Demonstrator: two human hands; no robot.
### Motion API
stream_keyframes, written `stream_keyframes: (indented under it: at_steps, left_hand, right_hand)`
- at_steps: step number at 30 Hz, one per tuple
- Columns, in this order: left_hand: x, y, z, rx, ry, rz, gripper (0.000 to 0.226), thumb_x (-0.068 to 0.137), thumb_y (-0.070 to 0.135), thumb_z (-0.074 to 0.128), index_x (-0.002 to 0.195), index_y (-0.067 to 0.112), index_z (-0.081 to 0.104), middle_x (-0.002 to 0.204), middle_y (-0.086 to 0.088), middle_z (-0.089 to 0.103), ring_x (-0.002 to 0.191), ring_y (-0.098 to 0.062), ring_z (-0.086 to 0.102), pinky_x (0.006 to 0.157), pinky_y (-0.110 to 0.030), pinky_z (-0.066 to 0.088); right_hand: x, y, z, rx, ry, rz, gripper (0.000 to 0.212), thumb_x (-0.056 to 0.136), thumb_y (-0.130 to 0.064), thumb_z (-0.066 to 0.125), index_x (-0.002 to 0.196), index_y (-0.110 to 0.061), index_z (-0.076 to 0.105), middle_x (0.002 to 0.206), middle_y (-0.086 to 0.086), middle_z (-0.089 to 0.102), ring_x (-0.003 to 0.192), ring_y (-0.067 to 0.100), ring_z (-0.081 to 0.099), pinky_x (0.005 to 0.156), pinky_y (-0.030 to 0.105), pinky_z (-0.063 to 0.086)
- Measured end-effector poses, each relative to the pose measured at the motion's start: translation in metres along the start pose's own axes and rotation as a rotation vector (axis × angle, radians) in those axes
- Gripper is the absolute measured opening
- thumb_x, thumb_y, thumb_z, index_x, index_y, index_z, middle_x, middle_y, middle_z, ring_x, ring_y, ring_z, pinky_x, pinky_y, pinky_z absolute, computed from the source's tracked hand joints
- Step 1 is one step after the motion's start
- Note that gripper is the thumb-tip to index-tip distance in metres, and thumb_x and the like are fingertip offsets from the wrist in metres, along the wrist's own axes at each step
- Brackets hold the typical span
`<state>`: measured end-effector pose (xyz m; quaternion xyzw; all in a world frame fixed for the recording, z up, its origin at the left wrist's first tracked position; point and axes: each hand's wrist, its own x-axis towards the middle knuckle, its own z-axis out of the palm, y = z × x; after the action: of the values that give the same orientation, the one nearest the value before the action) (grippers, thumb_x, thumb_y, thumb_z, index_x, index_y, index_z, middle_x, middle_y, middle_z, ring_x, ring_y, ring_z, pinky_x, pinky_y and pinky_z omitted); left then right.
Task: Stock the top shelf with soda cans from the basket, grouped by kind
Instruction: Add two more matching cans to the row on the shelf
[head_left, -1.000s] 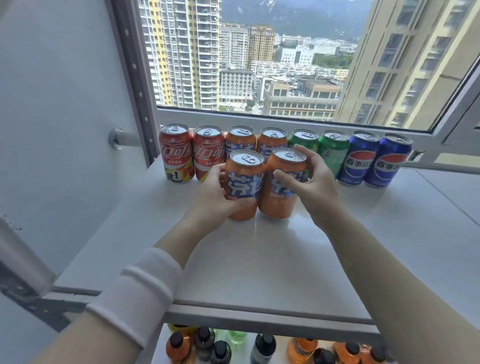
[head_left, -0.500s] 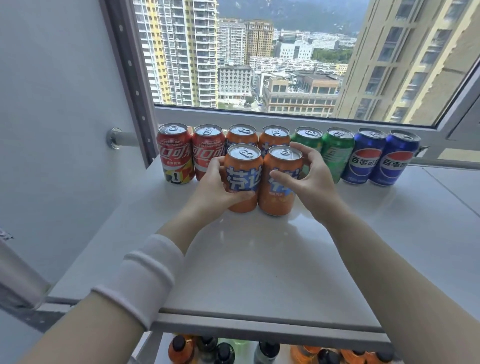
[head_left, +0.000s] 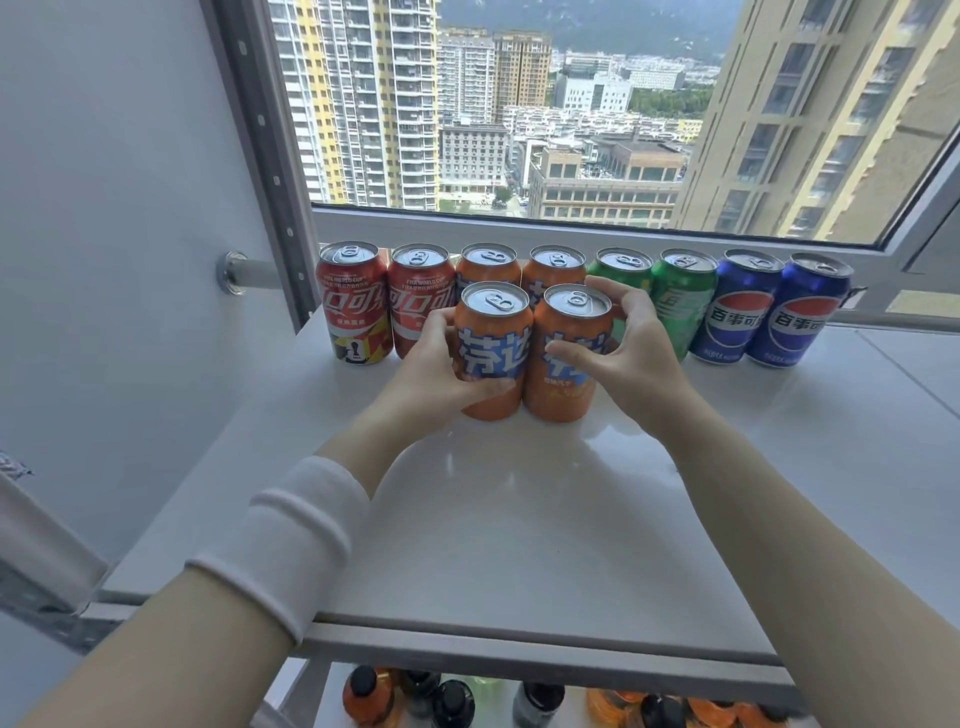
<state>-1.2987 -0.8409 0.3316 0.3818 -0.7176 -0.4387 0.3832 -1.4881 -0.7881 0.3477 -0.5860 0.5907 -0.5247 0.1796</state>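
Observation:
On the white top shelf (head_left: 519, 519) a back row of cans stands along the window: two red cola cans (head_left: 356, 301), two orange cans (head_left: 488, 265), two green cans (head_left: 680, 296), two blue cola cans (head_left: 737, 306). In front of the orange pair stand two more orange cans, side by side and touching. My left hand (head_left: 436, 374) wraps the left front orange can (head_left: 493, 348). My right hand (head_left: 623, 348) holds the right front orange can (head_left: 571, 353), fingers over its far rim. Both cans rest upright on the shelf. The basket is out of view.
A grey wall panel and a slotted upright (head_left: 260, 156) close the shelf's left side; a window frame (head_left: 571, 228) runs behind the cans. Several bottles with black caps (head_left: 452, 701) stand on the shelf below. Bare shelf surface lies in front and to the right.
Both hands have slid the two front orange cans further back toward the back row of orange cans; the grips are unchanged.

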Motion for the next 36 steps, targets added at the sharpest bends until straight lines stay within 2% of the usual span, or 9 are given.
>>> stream_keyframes:
  at_steps: [7, 13, 18, 21, 23, 26, 30, 36]
  left_hand:
    - [-0.002, 0.001, 0.001, 0.016, -0.009, -0.011, 0.071, 0.073, 0.012, 0.077, 0.128, 0.019, 0.032, 0.109, 0.011, 0.052, 0.09, 0.007, 0.054, 0.073, -0.007, 0.05]
    - [0.0, 0.0, 0.0, 0.013, -0.024, -0.035, 0.072, 0.073, 0.012, 0.077, 0.128, 0.02, 0.033, 0.113, 0.009, 0.053, 0.091, 0.009, 0.054, 0.072, -0.009, 0.049]
    - [-0.003, 0.0, 0.003, 0.006, -0.019, -0.027, 0.072, 0.075, 0.008, 0.074, 0.133, 0.014, 0.032, 0.112, 0.01, 0.052, 0.086, 0.012, 0.054, 0.067, -0.003, 0.046]
    - [-0.004, -0.002, 0.005, -0.005, -0.005, -0.023, 0.075, 0.076, 0.007, 0.073, 0.137, 0.012, 0.029, 0.125, 0.001, 0.051, 0.1, -0.003, 0.057, 0.076, -0.007, 0.049]
    - [-0.007, -0.002, 0.008, 0.0, -0.002, -0.037, 0.079, 0.076, 0.009, 0.074, 0.139, 0.012, 0.027, 0.126, 0.001, 0.05, 0.11, -0.009, 0.055, 0.083, -0.013, 0.05]
    - [-0.015, -0.004, 0.012, 0.002, 0.007, -0.068, 0.081, 0.079, 0.013, 0.072, 0.142, 0.011, 0.021, 0.127, 0.003, 0.046, 0.119, -0.011, 0.049, 0.094, -0.02, 0.043]
    - [-0.037, -0.004, 0.011, 0.087, 0.12, -0.084, 0.078, 0.084, 0.022, 0.067, 0.144, 0.006, 0.019, 0.146, -0.009, 0.033, 0.133, -0.015, 0.034, 0.109, -0.027, 0.03]
    - [-0.099, 0.016, 0.021, 0.248, 0.194, -0.1, 0.067, 0.089, 0.03, 0.058, 0.143, 0.008, 0.025, 0.148, -0.009, 0.033, 0.134, -0.02, 0.033, 0.105, -0.027, 0.028]
  right_hand:
    - [-0.002, -0.004, 0.001, -0.026, 0.012, 0.007, 0.074, 0.07, -0.019, 0.079, 0.134, -0.013, 0.041, 0.128, 0.002, 0.043, 0.118, 0.006, 0.04, 0.104, 0.037, 0.041]
    - [-0.002, -0.003, 0.002, -0.022, 0.008, 0.014, 0.076, 0.071, -0.02, 0.079, 0.136, -0.013, 0.039, 0.131, 0.005, 0.041, 0.123, 0.012, 0.04, 0.103, 0.041, 0.042]
    - [-0.004, -0.001, 0.003, -0.019, 0.019, 0.019, 0.08, 0.07, -0.023, 0.079, 0.137, -0.016, 0.037, 0.135, 0.005, 0.04, 0.124, 0.011, 0.041, 0.102, 0.04, 0.043]
    - [-0.006, -0.003, 0.003, -0.04, 0.034, 0.021, 0.086, 0.07, -0.026, 0.08, 0.141, -0.016, 0.032, 0.139, 0.004, 0.039, 0.124, 0.009, 0.039, 0.105, 0.039, 0.041]
    - [-0.009, -0.004, 0.004, -0.039, 0.053, 0.041, 0.09, 0.07, -0.027, 0.08, 0.143, -0.014, 0.028, 0.141, 0.004, 0.038, 0.122, 0.008, 0.039, 0.106, 0.038, 0.04]
    - [-0.018, -0.003, 0.005, -0.035, 0.122, 0.072, 0.095, 0.071, -0.029, 0.079, 0.145, -0.012, 0.022, 0.141, 0.005, 0.036, 0.121, 0.008, 0.038, 0.107, 0.04, 0.038]
    - [-0.046, -0.006, -0.001, -0.054, 0.164, 0.105, 0.093, 0.076, -0.032, 0.074, 0.146, -0.009, 0.017, 0.144, 0.008, 0.031, 0.131, 0.016, 0.033, 0.111, 0.039, 0.031]
    - [-0.106, -0.017, -0.017, -0.094, 0.143, 0.098, 0.087, 0.08, -0.03, 0.071, 0.145, -0.005, 0.019, 0.143, 0.01, 0.032, 0.133, 0.02, 0.032, 0.109, 0.04, 0.031]
